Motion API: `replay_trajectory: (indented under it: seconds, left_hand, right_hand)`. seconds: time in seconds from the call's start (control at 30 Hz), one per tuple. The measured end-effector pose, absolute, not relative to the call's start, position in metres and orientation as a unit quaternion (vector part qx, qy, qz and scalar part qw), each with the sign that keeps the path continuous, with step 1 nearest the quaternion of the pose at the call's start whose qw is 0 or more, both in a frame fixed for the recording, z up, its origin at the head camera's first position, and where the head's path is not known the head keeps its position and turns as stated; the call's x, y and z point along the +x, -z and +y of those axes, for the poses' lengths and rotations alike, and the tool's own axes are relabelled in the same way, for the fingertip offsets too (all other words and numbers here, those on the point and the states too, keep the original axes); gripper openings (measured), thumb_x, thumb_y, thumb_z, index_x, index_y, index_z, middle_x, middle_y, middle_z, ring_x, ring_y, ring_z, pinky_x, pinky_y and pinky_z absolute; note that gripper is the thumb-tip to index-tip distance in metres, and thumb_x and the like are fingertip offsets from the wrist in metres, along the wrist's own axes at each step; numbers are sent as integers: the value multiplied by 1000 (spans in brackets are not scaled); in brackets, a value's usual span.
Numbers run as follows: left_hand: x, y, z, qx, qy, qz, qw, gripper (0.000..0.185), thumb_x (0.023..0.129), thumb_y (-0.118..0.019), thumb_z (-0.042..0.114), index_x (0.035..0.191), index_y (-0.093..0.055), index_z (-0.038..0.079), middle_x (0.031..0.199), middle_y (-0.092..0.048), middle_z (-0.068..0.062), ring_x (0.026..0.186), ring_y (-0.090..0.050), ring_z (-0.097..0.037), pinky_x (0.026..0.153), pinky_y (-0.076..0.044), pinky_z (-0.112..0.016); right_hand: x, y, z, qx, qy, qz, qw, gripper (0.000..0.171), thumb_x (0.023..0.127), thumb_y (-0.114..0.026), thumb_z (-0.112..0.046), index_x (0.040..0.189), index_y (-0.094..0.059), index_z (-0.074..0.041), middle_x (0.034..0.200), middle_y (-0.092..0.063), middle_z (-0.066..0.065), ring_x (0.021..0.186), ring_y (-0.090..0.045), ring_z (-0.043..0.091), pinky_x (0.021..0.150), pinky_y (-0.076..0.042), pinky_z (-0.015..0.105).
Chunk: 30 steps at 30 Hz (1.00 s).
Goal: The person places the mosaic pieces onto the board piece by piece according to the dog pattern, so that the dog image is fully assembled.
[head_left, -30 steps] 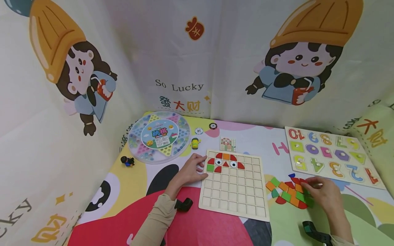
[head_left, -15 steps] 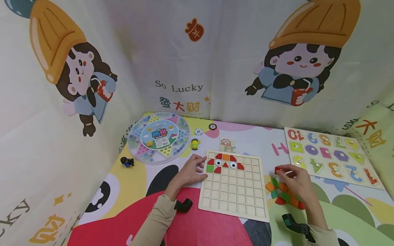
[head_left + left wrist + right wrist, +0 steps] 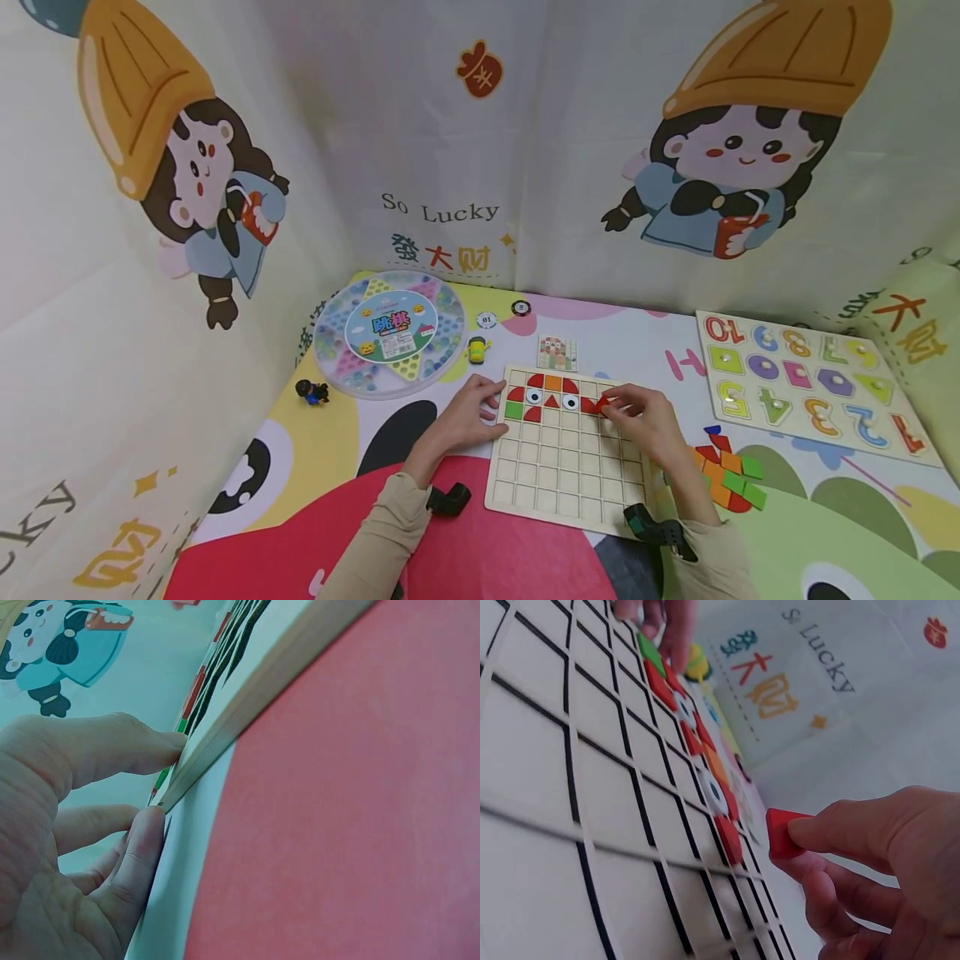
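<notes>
A pale wooden grid board (image 3: 567, 467) lies on the table. Red, orange, green and eye-marked tiles (image 3: 552, 383) fill part of its upper rows. At the board's left edge, my left hand (image 3: 467, 415) touches the side with thumb and fingertips spread apart; the left wrist view shows this hand (image 3: 97, 795) against the rim. Above the board's upper right part, my right hand (image 3: 643, 421) pinches a small red tile (image 3: 782, 832) between thumb and finger. That tile is just off the surface, beside the row's last red tile (image 3: 729, 838). Its exact shape is partly covered.
Loose coloured tiles (image 3: 731, 479) lie right of the board. A small pattern card (image 3: 557, 352) sits behind it. A number-and-shape puzzle board (image 3: 817, 383) is at far right, a round marble game (image 3: 390, 333) at far left. Small figures (image 3: 477, 350) and two round chips (image 3: 521, 308) stand nearby.
My right hand has picked up the red tile from the loose pile and carried it left to the board. My left hand has stayed at the board's edge.
</notes>
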<state>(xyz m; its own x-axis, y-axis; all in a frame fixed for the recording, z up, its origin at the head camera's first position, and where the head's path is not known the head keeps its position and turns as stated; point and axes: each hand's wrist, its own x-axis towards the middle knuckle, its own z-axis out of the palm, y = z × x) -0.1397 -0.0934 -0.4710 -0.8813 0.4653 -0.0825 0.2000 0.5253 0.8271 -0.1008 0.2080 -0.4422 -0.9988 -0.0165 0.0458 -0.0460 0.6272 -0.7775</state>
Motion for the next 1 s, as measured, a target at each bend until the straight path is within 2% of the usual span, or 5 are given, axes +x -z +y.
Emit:
replay_trajectory:
  seconds: [0.37, 0.63, 0.8, 1.0]
  left_hand:
    - [-140, 469, -93, 185, -444, 863, 155, 73, 83, -79, 17, 146, -46, 3, 118, -47, -6, 93, -59, -14, 81, -53, -24]
    - [-141, 470, -93, 184, -442, 864, 154, 73, 83, -79, 17, 146, -46, 4, 118, -47, -6, 94, -59, -13, 81, -53, -23]
    - [-141, 471, -93, 191, -441, 864, 150, 72, 83, -79, 16, 146, -46, 3, 118, -47, -6, 94, -59, -13, 82, -53, -22]
    - [-142, 472, -94, 195, -444, 862, 147, 72, 83, -79, 15, 146, -46, 3, 118, -47, -7, 94, -60, -14, 82, -53, -23]
  right_hand:
    - [-105, 450, 177, 55, -452, -891, -5, 5, 85, -73, -1, 90, -70, -1, 83, -70, 8, 69, -63, 18, 60, -52, 23]
    - [-106, 451, 168, 31, -419, -907, -33, 7, 86, -75, -11, 88, -74, -4, 85, -67, 3, 73, -58, 17, 60, -48, 27]
    - [-106, 451, 166, 22, -402, -915, -27, 4, 86, -74, -7, 88, -75, -5, 78, -66, 2, 71, -55, 18, 58, -46, 29]
    - [-108, 450, 165, 24, -384, -923, -18, 5, 86, -73, -6, 90, -75, -5, 78, -66, 1, 72, -57, 18, 62, -47, 30]
